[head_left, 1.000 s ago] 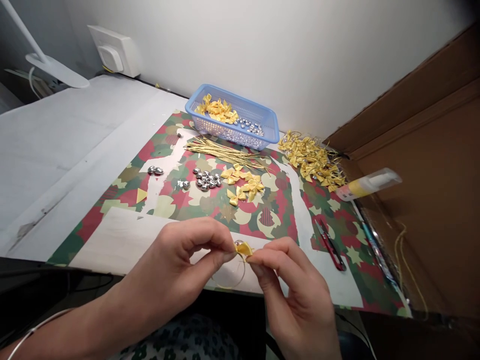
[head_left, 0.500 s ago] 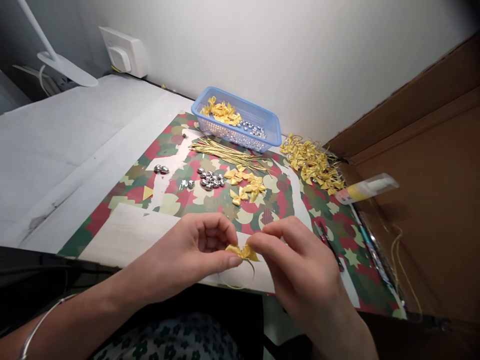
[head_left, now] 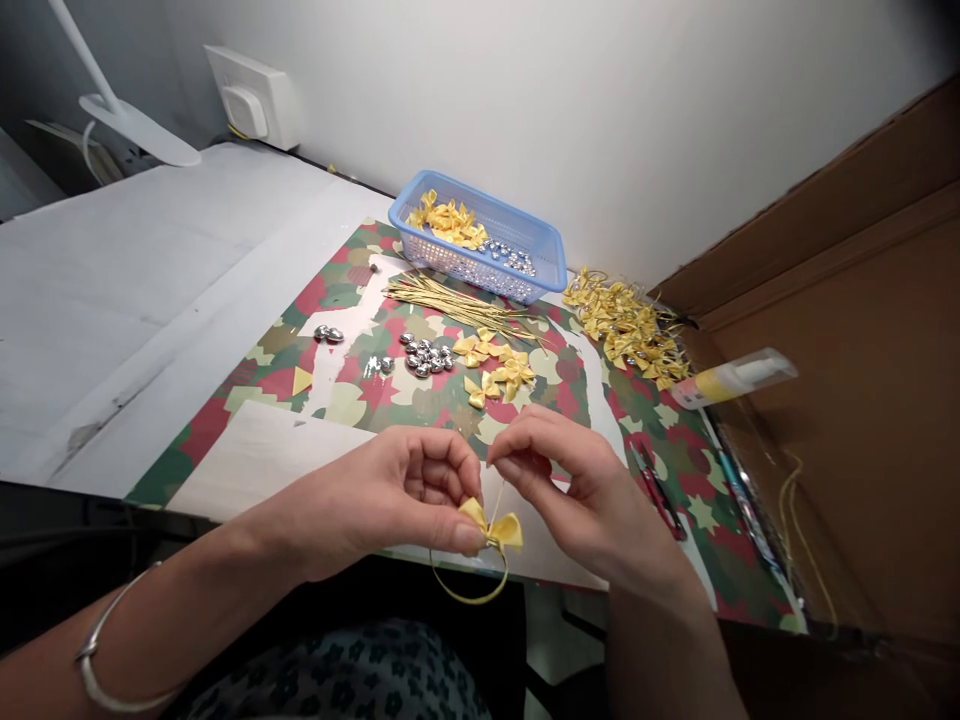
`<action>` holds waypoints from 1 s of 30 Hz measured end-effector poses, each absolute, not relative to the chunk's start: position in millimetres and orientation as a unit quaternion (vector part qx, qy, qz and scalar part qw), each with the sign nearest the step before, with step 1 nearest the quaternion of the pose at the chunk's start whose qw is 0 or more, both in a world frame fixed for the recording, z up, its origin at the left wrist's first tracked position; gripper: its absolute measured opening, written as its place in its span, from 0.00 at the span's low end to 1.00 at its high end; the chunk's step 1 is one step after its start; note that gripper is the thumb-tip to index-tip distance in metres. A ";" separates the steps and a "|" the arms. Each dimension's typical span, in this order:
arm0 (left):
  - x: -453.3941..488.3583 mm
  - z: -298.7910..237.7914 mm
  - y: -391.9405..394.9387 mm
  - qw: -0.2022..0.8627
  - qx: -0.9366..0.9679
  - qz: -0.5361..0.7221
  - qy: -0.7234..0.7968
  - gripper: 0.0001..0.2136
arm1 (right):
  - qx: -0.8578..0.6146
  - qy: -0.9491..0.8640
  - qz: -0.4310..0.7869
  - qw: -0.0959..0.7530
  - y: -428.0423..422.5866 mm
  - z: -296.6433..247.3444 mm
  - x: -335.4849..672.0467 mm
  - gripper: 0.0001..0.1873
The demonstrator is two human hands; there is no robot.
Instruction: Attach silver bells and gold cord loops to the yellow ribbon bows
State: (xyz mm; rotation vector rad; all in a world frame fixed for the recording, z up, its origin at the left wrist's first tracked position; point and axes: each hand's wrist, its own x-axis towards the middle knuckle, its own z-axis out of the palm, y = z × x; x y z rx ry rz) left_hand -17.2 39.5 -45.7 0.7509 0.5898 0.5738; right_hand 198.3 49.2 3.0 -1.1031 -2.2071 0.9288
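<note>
Between thumb and fingers my left hand (head_left: 409, 495) pinches a yellow ribbon bow (head_left: 506, 531) by its left loop. A thin gold cord (head_left: 480, 601) hangs from the bow in a curved loop below it. My right hand (head_left: 574, 480) is closed just above and to the right, its thumb and forefinger pinching the cord's thin end, which runs up from the bow's middle. Beyond my hands lie loose yellow bows (head_left: 499, 368), a cluster of silver beads (head_left: 426, 357) and a bundle of straight gold cords (head_left: 457, 303).
A blue basket (head_left: 480, 192) with bows and silver beads stands by the wall. Right of it lies a heap of corded bows (head_left: 626, 325). A bottle (head_left: 735, 378) leans near the cardboard (head_left: 847, 330). Red-handled scissors (head_left: 658, 490) lie at right; a white lamp (head_left: 139, 130) stands far left.
My right hand has let go of the bow's right loop and moved up, drawing the cord's end upward. The bow now faces me more openly, with the cord loop hanging lower.
</note>
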 end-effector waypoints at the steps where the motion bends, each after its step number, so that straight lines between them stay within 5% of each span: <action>1: -16.8 -46.1 39.3 0.852 0.352 0.274 0.275 0.13 | -0.411 -0.799 0.352 0.261 47.9 0.6 196.7 0.10; 7: -17.2 -44.9 37.1 0.841 0.359 0.296 0.275 0.13 | -0.452 -0.722 0.419 0.314 29.3 -5.4 198.7 0.07; 13: -18.8 -39.8 35.7 0.806 0.383 0.324 0.313 0.11 | -0.441 -0.759 0.333 0.345 12.8 2.5 207.9 0.17; 17: -17.3 -37.9 34.5 0.821 0.385 0.294 0.302 0.08 | -0.439 -0.777 0.299 0.337 20.3 4.2 203.9 0.10; 26: -15.4 -38.9 29.2 0.788 0.436 0.334 0.278 0.04 | -0.500 -0.659 0.448 0.339 36.3 -19.6 176.6 0.06; 30: -17.2 -37.0 31.1 0.742 0.520 0.316 0.281 0.11 | -0.500 -0.654 0.469 0.320 38.8 -26.2 175.1 0.07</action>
